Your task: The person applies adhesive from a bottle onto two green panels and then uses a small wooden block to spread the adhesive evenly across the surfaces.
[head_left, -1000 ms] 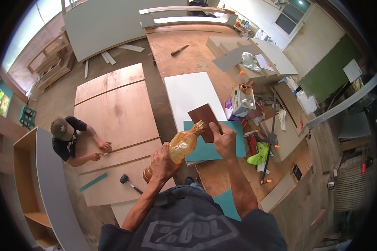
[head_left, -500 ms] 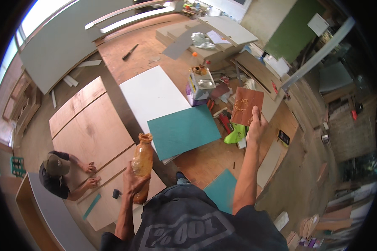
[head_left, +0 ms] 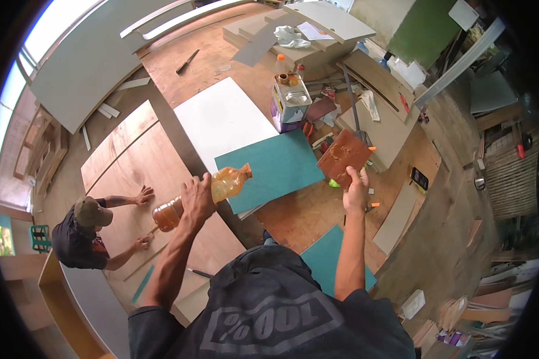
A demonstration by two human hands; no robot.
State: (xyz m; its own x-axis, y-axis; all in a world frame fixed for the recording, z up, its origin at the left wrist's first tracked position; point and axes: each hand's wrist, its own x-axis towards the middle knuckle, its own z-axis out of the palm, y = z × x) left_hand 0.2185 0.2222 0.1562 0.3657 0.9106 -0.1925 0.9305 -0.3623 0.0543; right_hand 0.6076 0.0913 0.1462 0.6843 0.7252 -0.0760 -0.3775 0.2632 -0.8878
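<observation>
My left hand [head_left: 197, 198] is wrapped round the middle of a clear plastic bottle [head_left: 229, 182] of amber-brown liquid. The bottle lies nearly level, its mouth pointing right, above the near left part of a teal sheet [head_left: 281, 170]. No stream shows at the mouth. In my right hand [head_left: 356, 190] is a small reddish-brown square board [head_left: 345, 154], gripped by its near edge and tilted. Smears of tan, glue-like paste mark its face. Partly under the teal sheet lies a white panel [head_left: 218, 116].
A co-worker in a cap [head_left: 90, 212] leans over a wooden panel [head_left: 135, 161] at left. Beyond the teal sheet stands a metal can [head_left: 291, 99]. A knife [head_left: 187, 62], stacked boards [head_left: 317, 51] and a phone [head_left: 420, 178] lie on the worktable.
The bottle has swung from upright to nearly level, its mouth now toward the right. The brown board has dropped slightly and turned. The co-worker's hands have spread apart.
</observation>
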